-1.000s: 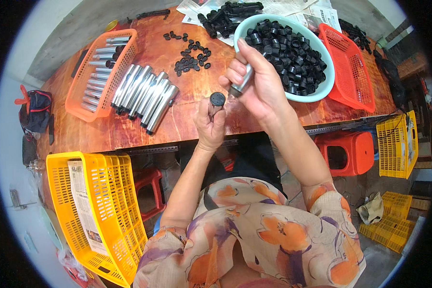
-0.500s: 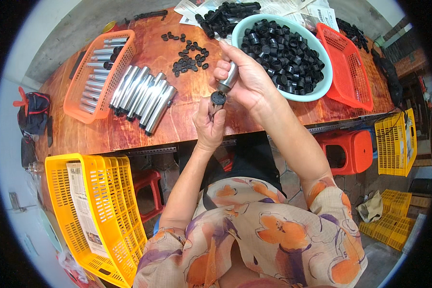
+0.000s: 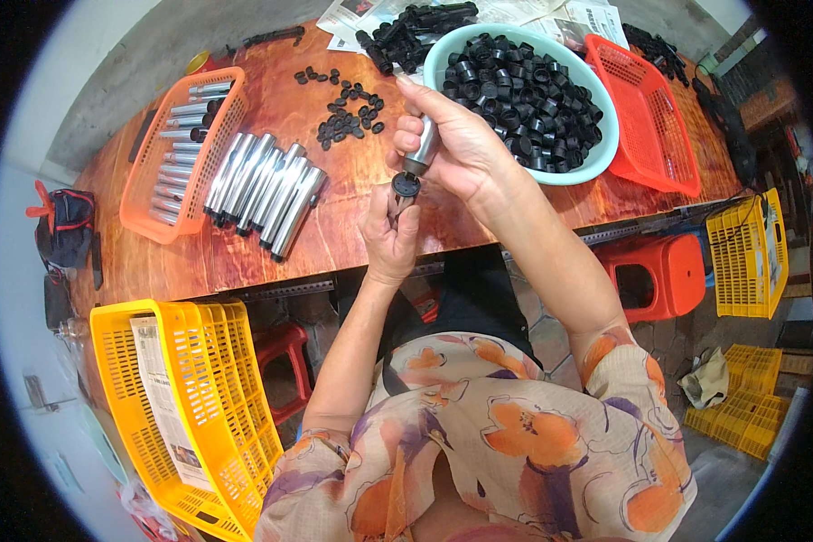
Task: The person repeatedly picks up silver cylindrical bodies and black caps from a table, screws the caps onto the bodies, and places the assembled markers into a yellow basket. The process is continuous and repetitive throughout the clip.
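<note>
My left hand (image 3: 390,239) is closed around a metal tube held upright near the table's front edge. A round black end cap (image 3: 406,185) on that tube faces up at me; the fingers hide most of the tube. Just above it, my right hand (image 3: 468,149) wraps round a grey cylindrical tool (image 3: 422,152), whose exact kind I cannot make out. Its dark lower tip meets the cap or hangs right over it. Small black caps (image 3: 348,117) lie scattered beyond my hands. A row of shiny metal tubes (image 3: 266,190) with dark ends rests to the left.
An orange basket (image 3: 230,113) of metal tubes stands at left. A pale blue basin (image 3: 612,117) full of black plastic sleeves and a red basket (image 3: 646,135) are on the right. Below the table are a yellow crate (image 3: 217,388) and a red stool (image 3: 664,275).
The whole view has shifted slightly. Both hands keep their grips, and the tool and capped tube stay nearly in the same place relative to each other.
</note>
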Motion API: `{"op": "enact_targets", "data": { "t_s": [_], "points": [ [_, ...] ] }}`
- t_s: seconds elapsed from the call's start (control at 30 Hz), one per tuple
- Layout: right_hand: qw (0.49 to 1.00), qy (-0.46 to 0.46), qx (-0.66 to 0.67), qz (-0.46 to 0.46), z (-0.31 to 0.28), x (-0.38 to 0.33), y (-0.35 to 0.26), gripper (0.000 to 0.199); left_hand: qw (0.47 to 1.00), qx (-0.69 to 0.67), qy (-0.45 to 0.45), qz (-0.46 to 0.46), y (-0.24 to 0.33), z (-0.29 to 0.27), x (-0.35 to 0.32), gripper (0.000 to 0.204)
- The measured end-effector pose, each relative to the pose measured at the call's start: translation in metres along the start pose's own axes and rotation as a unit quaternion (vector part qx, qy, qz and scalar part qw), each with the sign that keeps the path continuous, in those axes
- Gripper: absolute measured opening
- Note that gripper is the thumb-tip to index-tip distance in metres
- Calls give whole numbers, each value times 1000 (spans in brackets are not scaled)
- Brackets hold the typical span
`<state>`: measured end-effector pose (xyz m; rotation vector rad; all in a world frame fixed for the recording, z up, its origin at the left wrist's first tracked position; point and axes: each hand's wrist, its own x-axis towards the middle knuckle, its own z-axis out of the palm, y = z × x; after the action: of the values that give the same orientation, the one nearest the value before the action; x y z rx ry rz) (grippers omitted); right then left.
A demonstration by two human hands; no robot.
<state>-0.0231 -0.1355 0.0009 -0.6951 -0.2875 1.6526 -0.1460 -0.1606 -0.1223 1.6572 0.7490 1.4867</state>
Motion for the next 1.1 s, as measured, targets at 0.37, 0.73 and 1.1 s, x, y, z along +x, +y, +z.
{"op": "enact_targets", "data": {
  "t_s": [0.37, 0.73, 1.1],
  "points": [
    [1000, 7, 25, -4, -4, 1, -1, 21, 999, -3, -8, -31, -2, -1, 0, 31],
    [999, 10, 28, -16, -4, 2, 1, 22, 1000, 2, -14, -21, 1, 0, 2, 30],
    [993, -14, -40, -108, 4, -5, 7, 19, 1000, 6, -10, -27, 8, 2, 4, 33]
  ]
}}
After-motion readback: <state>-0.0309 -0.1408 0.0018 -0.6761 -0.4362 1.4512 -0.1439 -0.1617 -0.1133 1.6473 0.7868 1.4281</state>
